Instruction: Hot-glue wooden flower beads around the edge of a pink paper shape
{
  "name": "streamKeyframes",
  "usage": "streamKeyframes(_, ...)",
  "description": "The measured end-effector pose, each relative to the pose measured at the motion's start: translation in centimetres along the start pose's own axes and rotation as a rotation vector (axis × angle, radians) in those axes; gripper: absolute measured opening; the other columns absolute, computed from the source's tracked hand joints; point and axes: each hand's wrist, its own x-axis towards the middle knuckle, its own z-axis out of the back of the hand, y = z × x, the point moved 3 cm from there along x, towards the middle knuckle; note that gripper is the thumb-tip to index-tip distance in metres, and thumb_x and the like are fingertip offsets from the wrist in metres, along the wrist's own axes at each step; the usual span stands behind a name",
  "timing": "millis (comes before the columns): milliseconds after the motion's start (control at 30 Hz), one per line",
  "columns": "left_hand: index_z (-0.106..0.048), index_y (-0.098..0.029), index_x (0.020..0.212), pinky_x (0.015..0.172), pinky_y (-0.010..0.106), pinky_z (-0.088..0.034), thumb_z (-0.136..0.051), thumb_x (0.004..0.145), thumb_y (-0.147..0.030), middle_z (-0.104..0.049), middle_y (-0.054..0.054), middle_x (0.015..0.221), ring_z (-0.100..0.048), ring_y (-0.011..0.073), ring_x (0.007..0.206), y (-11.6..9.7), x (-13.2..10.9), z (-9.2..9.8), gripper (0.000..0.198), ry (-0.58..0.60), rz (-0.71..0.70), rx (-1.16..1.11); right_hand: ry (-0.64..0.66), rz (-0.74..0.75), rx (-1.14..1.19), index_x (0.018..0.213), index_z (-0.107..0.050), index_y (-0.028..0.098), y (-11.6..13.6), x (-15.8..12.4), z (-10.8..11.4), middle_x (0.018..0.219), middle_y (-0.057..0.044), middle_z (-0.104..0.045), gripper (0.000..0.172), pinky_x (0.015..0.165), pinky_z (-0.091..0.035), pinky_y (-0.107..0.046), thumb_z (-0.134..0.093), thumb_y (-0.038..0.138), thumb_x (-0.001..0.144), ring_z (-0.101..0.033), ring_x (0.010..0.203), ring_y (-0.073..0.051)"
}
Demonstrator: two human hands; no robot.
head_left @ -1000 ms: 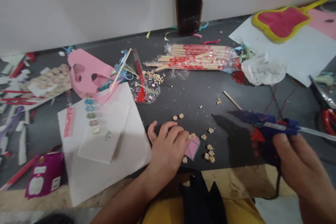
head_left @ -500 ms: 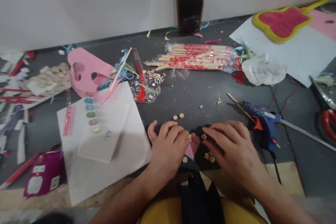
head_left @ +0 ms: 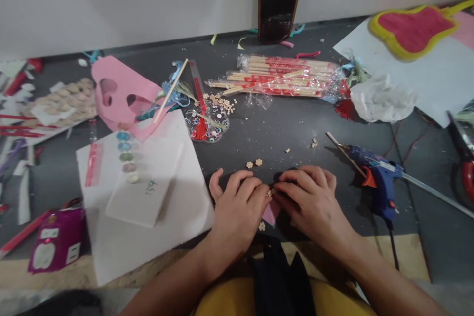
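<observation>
Left hand (head_left: 237, 212): fingers loosely bent, tips resting on pink cutout (head_left: 271, 214), which lies flat near the front edge of the dark surface (head_left: 289, 123). Right hand (head_left: 314, 205): fingers narrow, tips at wooden flowers (head_left: 270, 191) on the cutout; actual grip cannot be told. Glue gun (head_left: 379, 180): lying just right of that hand, untouched.

Single head view, looking forward and down, close over cluttered table (head_left: 326, 123)

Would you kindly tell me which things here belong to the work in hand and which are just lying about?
In hand: left hand, right hand, pink piece, wooden flower beads, glue gun close by.
Lying about: chopstick pack, pink mask, googly-eye dish, crumpled tissue, scissors.
</observation>
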Motion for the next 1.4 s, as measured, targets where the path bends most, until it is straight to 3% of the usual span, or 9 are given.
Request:
streamKeyframes(1033, -0.065, -0.025, 0.091, 0.106, 0.050, -0.011, -0.057, 0.091, -0.029, -0.070, -0.003, 0.091, -0.055, 0.0211, 0.104, 0.01, -0.05, 0.07, 0.009, -0.007, -0.005, -0.012, -0.023, 0.015, 0.044, 0.092, -0.069, 0.024, 0.07, -0.04, -0.44, 0.098, -0.003, -0.068, 0.014, 0.088, -0.032, -0.042, -0.055, 0.023, 0.090, -0.050, 0.096, -0.021)
streamKeyframes(1233, -0.066, -0.025, 0.090, 0.107, 0.049, -0.011, -0.056, 0.091, -0.029, -0.070, -0.003, 0.091, -0.055, 0.0206, 0.103, 0.00, 0.01, 0.10, 0.010, -0.013, -0.009, -0.005, -0.022, 0.010, 0.015, 0.099, -0.069, 0.025, -0.32, -0.17, -0.35, 0.102, -0.004, -0.067, 0.016, 0.086, -0.034, -0.041, -0.058, 0.024, 0.087, -0.050, 0.098, -0.022)
streamKeyframes(1400, -0.066, -0.025, 0.092, 0.107, 0.049, -0.011, -0.056, 0.091, -0.029, -0.070, -0.003, 0.091, -0.055, 0.0207, 0.104, 0.05, -0.05, 0.01, 0.010, 0.003, -0.005, -0.006, -0.047, 0.016, 0.026, 0.092, -0.070, 0.024, -0.26, -0.04, -0.16, 0.099, -0.003, -0.069, 0.013, 0.086, -0.034, -0.040, -0.057, 0.026, 0.089, -0.050, 0.097, -0.021)
